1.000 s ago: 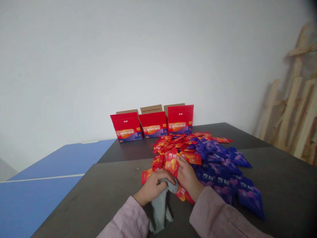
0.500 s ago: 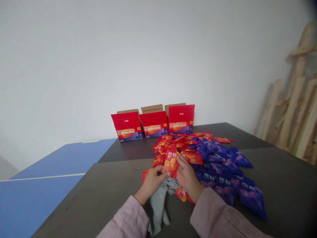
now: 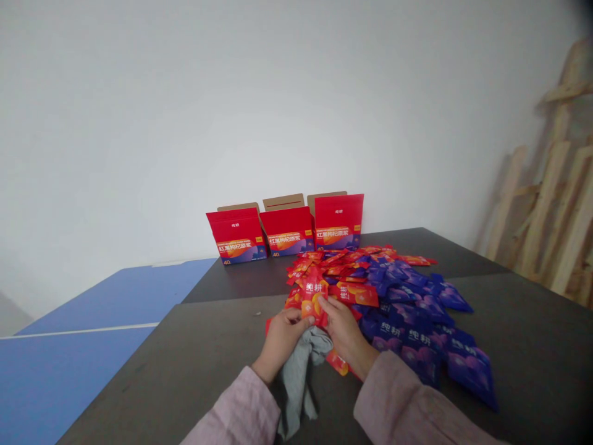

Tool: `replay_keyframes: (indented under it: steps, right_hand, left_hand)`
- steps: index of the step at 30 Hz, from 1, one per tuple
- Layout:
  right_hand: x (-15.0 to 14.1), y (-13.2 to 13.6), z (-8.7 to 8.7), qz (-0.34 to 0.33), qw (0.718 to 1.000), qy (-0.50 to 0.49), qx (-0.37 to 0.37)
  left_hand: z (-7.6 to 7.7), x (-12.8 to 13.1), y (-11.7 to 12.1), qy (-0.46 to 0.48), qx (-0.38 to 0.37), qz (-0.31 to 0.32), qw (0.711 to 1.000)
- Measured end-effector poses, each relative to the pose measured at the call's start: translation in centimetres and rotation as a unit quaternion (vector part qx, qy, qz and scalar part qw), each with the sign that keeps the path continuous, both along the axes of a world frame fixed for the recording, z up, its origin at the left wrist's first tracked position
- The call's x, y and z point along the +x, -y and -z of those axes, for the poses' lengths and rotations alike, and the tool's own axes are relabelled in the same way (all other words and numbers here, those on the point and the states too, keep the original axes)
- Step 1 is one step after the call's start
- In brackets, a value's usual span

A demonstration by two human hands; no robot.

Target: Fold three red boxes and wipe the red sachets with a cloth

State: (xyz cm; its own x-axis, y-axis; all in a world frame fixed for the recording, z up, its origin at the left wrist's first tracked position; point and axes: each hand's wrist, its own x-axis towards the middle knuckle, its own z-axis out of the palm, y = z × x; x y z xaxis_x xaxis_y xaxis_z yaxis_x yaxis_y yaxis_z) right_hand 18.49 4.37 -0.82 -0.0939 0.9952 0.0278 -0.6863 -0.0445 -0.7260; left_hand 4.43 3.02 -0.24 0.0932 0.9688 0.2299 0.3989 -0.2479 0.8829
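A red sachet (image 3: 314, 298) with orange fruit and white lettering stands tilted up between both hands. My left hand (image 3: 281, 341) is closed on its lower left corner, thumb on the front. From the other side, my right hand (image 3: 346, 330) pinches the sachet's right edge. A grey cloth (image 3: 296, 374) hangs bunched just under the sachet, against my left hand; whether those fingers also grip it is hidden. Behind and around the hands lies a heap of red sachets (image 3: 356, 294), partly covered by the held one. Purple sachets (image 3: 419, 346) are spread to the right of my right hand.
Three open red cartons, a left one (image 3: 237, 238), a middle one (image 3: 287, 232) and a right one (image 3: 338, 222), stand along the back by the wall. The dark table (image 3: 185, 358) adjoins a blue table (image 3: 92, 346) at left. Wooden frames (image 3: 551, 204) lean at far right.
Both hands have shifted slightly left with the red sachet, which now sits more upright. The right fingers have come a little lower on its edge. Cartons and heap look unchanged.
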Motion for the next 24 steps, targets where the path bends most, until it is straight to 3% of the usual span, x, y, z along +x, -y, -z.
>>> replay_keyframes:
  steps: [3,5,7,11,16,19,21,24]
  right_hand:
    - [-0.1,0.1,-0.3,0.014,1.000,-0.006,-0.015]
    - [-0.1,0.2,-0.3,0.014,1.000,-0.005,-0.018]
    - [0.0,0.3,-0.2,0.011,1.000,-0.010,-0.023]
    - [0.2,0.2,0.1,-0.007,1.000,-0.020,-0.014]
    - [-0.2,0.3,0.0,-0.016,1.000,0.004,-0.005]
    - [-0.7,0.2,0.5,-0.037,0.997,0.049,0.042]
    - [-0.9,0.0,1.2,-0.045,0.992,0.092,0.068]
    - [-0.9,-0.3,2.4,-0.065,0.981,0.162,0.082]
  left_hand:
    - [-0.7,0.0,0.4,-0.109,0.128,-0.037,0.985]
    - [-0.7,0.1,0.5,-0.111,0.168,-0.076,0.977]
    - [-0.4,0.3,0.3,-0.086,0.149,-0.086,0.981]
    - [0.3,0.4,-0.2,-0.013,0.063,-0.025,0.998]
    - [0.1,0.2,-0.5,0.041,0.069,-0.022,0.997]
    - [0.1,-0.4,-1.1,0.097,0.068,-0.031,0.992]
    - [0.5,-1.4,-2.1,0.122,0.077,-0.065,0.987]
    - [1.2,-4.0,-3.8,0.067,0.092,-0.185,0.976]
